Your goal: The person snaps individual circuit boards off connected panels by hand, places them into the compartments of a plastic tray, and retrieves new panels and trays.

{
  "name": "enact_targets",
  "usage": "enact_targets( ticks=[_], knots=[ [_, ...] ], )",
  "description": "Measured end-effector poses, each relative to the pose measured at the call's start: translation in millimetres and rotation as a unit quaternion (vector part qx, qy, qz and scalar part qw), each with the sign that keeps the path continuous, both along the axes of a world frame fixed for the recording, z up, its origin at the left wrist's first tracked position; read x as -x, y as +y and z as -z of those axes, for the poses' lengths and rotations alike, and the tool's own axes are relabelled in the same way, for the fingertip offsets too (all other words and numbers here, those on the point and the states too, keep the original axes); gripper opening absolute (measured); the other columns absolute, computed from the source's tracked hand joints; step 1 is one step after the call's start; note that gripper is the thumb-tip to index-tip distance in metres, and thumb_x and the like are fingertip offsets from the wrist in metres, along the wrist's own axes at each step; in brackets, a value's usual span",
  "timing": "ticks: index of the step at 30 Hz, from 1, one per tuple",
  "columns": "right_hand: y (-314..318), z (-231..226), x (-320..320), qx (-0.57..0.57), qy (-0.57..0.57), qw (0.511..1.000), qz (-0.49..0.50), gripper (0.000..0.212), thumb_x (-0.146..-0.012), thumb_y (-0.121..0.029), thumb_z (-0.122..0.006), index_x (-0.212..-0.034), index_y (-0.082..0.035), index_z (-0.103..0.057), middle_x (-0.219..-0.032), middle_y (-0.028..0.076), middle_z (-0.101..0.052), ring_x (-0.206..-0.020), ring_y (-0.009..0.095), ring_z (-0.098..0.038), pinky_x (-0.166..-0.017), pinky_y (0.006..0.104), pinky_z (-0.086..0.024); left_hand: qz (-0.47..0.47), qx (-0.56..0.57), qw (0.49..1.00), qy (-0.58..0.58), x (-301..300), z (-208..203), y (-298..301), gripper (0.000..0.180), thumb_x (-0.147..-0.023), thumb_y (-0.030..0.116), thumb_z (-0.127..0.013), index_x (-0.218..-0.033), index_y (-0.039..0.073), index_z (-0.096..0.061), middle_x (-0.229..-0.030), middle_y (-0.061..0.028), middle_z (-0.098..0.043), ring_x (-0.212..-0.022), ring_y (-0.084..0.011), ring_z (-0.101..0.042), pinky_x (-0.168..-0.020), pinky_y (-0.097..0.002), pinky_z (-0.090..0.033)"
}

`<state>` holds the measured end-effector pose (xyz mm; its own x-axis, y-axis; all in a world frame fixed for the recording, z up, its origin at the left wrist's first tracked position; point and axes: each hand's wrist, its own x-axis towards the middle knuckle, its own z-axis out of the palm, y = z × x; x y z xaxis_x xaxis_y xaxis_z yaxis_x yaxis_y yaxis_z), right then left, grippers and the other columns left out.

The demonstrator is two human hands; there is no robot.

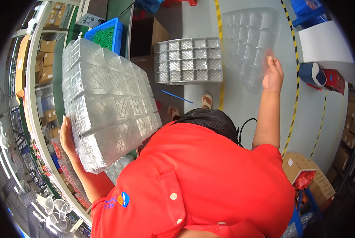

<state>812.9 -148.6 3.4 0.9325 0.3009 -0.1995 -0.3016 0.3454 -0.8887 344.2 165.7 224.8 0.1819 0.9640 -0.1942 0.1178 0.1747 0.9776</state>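
A thick stack of clear plastic compartment trays (110,95) leans against my body on the left. My left hand (67,137) supports the stack at its outer edge, fingers partly hidden behind it. Out to the right, my right hand (273,74) pinches the near right edge of a single clear plastic tray (246,43), thin and see-through, held up above the floor. Between the two, another stack of compartment trays (188,60) stands in front of my feet, its square pockets facing up.
A blue bin (120,35) of green pieces sits on the bench at left, near an open cardboard box (155,37). Shelves with cartons (46,75) line the left. Yellow-black tape (297,75) marks the grey floor. Cartons (298,164) stand at lower right.
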Motion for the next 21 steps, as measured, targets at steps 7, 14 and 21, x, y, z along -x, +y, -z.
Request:
enact_targets(
  ticks=[7,14,21],
  knots=[
    [11.0,36.6,-23.4,-0.161,0.041,0.985,-0.035,0.021,-0.088,-0.013,-0.044,-0.105,0.000,-0.048,-0.125,0.013,-0.043,-0.114,0.023,-0.043,-0.098,0.0389,-0.033,0.016,-0.010,1.000,0.023,6.8,-8.2,-16.1,0.034,-0.088,0.025,-0.045,-0.111,0.001,-0.052,-0.100,-0.0095,-0.059,-0.086,-0.0173,-0.058,-0.077,-0.0299,-0.048],
    [-5.0,286.0,2.3,0.135,0.417,0.892,-0.114,0.022,-0.086,-0.023,-0.049,-0.098,-0.005,-0.052,-0.099,0.008,-0.058,-0.090,0.024,-0.055,-0.080,0.0402,-0.044,0.023,0.005,1.000,0.015,-4.1,-12.4,-28.5,0.035,-0.089,0.025,-0.044,-0.111,-0.001,-0.051,-0.103,-0.0103,-0.057,-0.091,-0.0172,-0.056,-0.080,-0.0300,-0.045],
    [7.5,351.5,17.4,0.147,0.392,0.908,-0.009,0.022,-0.085,-0.023,-0.051,-0.095,-0.004,-0.053,-0.088,0.010,-0.060,-0.082,0.024,-0.056,-0.074,0.0378,-0.044,0.024,0.028,0.999,0.023,-21.5,-15.4,-40.4,0.037,-0.089,0.027,-0.042,-0.107,-0.004,-0.052,-0.100,-0.0117,-0.058,-0.090,-0.0165,-0.056,-0.079,-0.0285,-0.044]
  ],
)
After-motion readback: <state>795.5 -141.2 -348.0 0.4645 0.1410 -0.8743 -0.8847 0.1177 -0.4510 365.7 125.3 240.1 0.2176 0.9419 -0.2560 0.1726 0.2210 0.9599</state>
